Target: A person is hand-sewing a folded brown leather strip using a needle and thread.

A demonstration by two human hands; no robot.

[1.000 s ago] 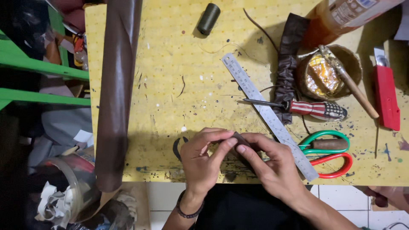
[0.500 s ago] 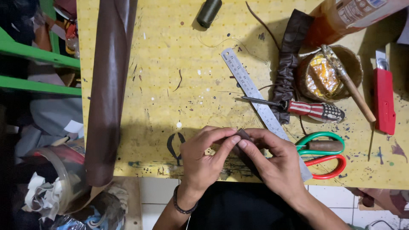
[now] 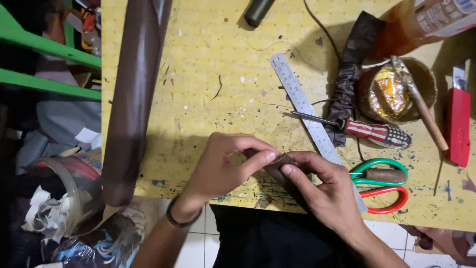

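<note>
Over the near edge of the yellow pegboard table (image 3: 208, 64), my left hand (image 3: 223, 166) and my right hand (image 3: 327, 191) pinch a small dark brown leather piece (image 3: 280, 168) between thumbs and fingertips. A fine thread seems to run from it, but it is too thin to be sure. A steel ruler (image 3: 310, 121) lies diagonally just beyond my right hand. Green-and-red handled scissors (image 3: 382, 183) lie right of it.
A long brown leather roll (image 3: 134, 94) lies along the table's left side. An awl (image 3: 369, 130) with a striped handle, a bunched dark leather strip (image 3: 349, 74), a glue tin with brush (image 3: 396, 89), a red utility knife (image 3: 458, 124), an orange bottle (image 3: 421, 25) and a dark spool (image 3: 258, 10) occupy the right and far parts.
The view has drifted slightly and closed in. My hands stay together on the leather piece, with fingertips shifting a little.
</note>
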